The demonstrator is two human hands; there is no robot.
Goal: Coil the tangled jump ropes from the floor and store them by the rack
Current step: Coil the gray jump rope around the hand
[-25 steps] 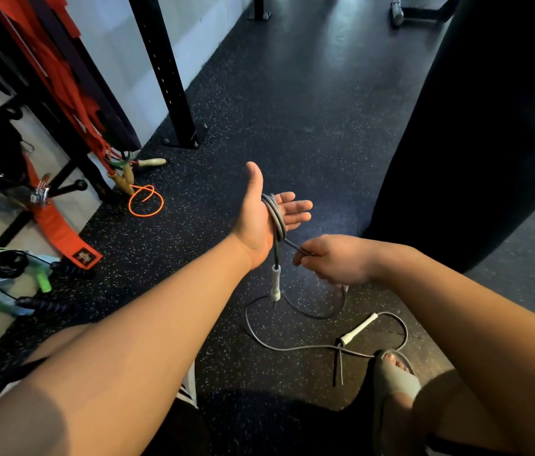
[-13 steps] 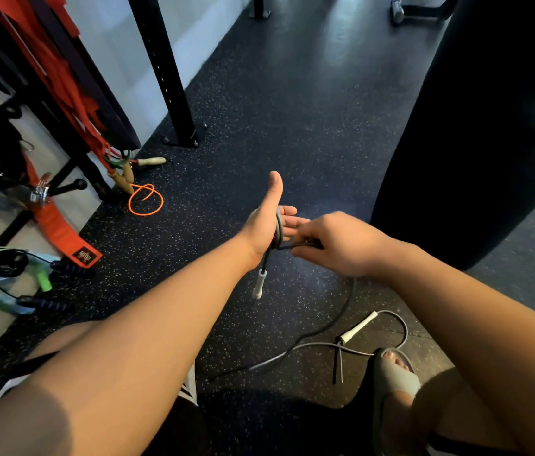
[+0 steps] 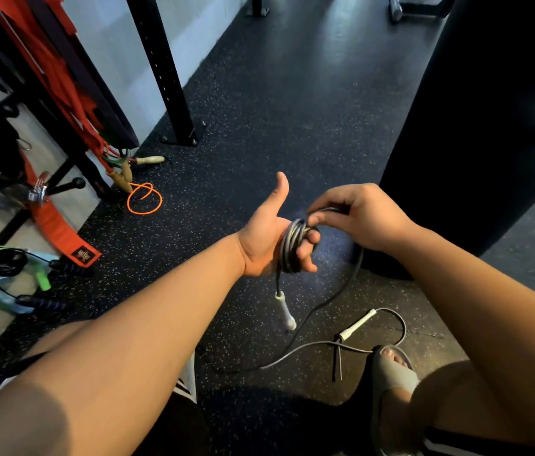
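Head view: grey jump rope sits in loops round the curled fingers of the left hand, the right hand pinching the strand just above them. Below the fingers its tail trails past the sandal; caught there, a pull could drag loops off.

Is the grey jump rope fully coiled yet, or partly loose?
Partly coiled. Several loops of the grey jump rope circle the left hand; the rest trails along the floor.
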